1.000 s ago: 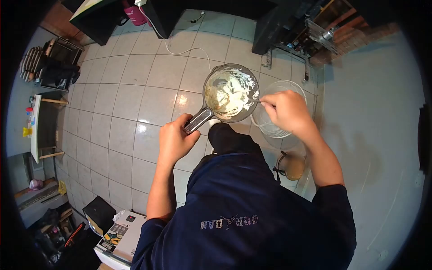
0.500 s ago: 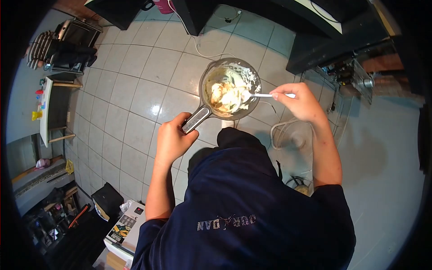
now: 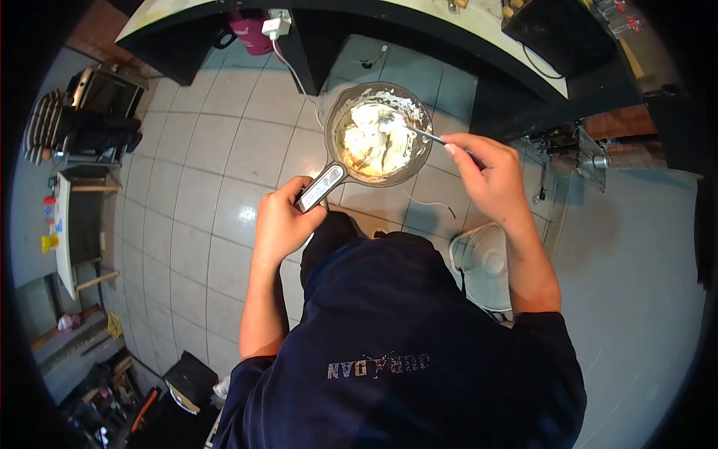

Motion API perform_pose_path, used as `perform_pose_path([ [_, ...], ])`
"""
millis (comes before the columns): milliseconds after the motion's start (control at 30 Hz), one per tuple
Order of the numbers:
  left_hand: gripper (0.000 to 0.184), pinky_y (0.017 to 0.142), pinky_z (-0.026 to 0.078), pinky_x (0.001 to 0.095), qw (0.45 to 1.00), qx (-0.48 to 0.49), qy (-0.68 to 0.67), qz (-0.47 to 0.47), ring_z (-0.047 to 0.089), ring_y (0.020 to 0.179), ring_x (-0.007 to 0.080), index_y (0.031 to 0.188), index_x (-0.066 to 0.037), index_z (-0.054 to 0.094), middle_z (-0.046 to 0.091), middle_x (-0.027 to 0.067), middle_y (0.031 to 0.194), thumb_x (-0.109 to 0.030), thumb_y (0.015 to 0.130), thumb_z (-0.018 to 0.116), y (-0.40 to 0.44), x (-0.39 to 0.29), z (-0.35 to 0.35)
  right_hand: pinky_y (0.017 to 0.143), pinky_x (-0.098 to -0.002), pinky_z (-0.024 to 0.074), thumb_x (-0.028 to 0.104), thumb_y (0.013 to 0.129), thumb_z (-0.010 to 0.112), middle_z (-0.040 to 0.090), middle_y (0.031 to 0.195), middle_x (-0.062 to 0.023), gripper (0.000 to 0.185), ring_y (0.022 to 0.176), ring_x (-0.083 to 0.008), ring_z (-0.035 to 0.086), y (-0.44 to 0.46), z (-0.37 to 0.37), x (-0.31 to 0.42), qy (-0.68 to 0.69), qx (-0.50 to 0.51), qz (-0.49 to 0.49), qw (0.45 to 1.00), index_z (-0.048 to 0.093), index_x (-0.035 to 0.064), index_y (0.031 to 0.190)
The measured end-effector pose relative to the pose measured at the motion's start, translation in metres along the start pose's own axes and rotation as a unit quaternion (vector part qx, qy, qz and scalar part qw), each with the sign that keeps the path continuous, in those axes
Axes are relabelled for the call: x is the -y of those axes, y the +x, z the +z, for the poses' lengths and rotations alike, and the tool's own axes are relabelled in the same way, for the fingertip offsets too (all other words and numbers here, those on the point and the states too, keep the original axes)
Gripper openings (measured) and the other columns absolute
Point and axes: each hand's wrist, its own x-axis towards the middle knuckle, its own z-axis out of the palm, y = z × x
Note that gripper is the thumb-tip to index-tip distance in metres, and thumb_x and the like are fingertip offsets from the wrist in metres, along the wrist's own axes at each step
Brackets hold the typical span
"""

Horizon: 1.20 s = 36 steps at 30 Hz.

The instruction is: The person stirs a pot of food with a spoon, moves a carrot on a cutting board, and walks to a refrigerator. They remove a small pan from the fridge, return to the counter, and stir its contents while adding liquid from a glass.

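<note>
My left hand is closed around the handle of a dark cast-iron skillet, held up above the tiled floor in front of my body. A creamy pale mash with yellowish-brown patches fills the pan, and white smears coat its inner wall. My right hand, at the pan's right side, pinches the handle of a thin metal utensil. Its head is in the mash, so I cannot tell whether it is a fork or a spoon.
A black counter with a pale top curves across the far side. A white fan stands low on my right. On the left are a white table and a person in a striped top. A black bag lies lower left.
The utensil has swung from nearly level to slanting up-left into the mash. The pan has shifted slightly up and left. My view has tilted, showing more of the counter and the fan.
</note>
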Motion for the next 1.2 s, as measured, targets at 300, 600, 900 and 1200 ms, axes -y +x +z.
perform_pose_path([
  [300, 0.031, 0.057, 0.050, 0.0322, 0.995, 0.047, 0.027, 0.084, 0.062, 0.055, 0.0213, 0.097, -0.006, 0.068, 0.061, 0.0121, 0.062, -0.014, 0.067, 0.069, 0.053, 0.043, -0.006, 0.054, -0.0356, 0.0453, 0.004, 0.082, 0.069, 0.055, 0.067, -0.0098, 0.017, 0.057, -0.0269, 0.055, -0.021, 0.067, -0.011, -0.164, -0.061, -0.103, 0.979, 0.070, 0.0043, 0.100],
  [600, 0.031, 0.057, 0.050, 0.0324, 0.991, 0.083, 0.024, 0.100, 0.063, 0.056, 0.0222, 0.097, -0.006, 0.068, 0.062, 0.0128, 0.064, -0.014, 0.067, 0.070, 0.093, 0.065, -0.009, 0.054, -0.0354, 0.0462, 0.002, 0.081, 0.069, 0.056, 0.067, -0.0096, 0.019, 0.059, -0.0262, 0.057, -0.011, 0.099, -0.023, -0.160, -0.062, -0.076, 0.982, 0.071, 0.0050, 0.100],
  [900, 0.033, 0.058, 0.051, 0.0354, 0.990, 0.093, 0.038, 0.097, 0.066, 0.059, 0.0268, 0.099, -0.008, 0.068, 0.064, 0.0145, 0.067, -0.016, 0.067, 0.071, 0.104, 0.063, -0.012, 0.054, -0.0360, 0.0479, 0.007, 0.084, 0.067, 0.057, 0.068, -0.0100, 0.015, 0.059, -0.0275, 0.059, -0.008, 0.099, -0.019, -0.120, -0.107, -0.016, 0.987, 0.071, 0.0061, 0.098],
  [1200, 0.031, 0.059, 0.050, 0.0315, 0.984, 0.126, 0.037, 0.120, 0.062, 0.060, 0.0192, 0.098, -0.004, 0.068, 0.064, 0.0111, 0.068, -0.012, 0.068, 0.069, 0.152, 0.051, 0.004, 0.052, -0.0357, 0.0478, 0.009, 0.085, 0.065, 0.058, 0.066, -0.0091, 0.013, 0.056, -0.0271, 0.059, 0.018, 0.090, -0.054, -0.151, -0.156, 0.005, 0.976, 0.070, 0.0062, 0.096],
])
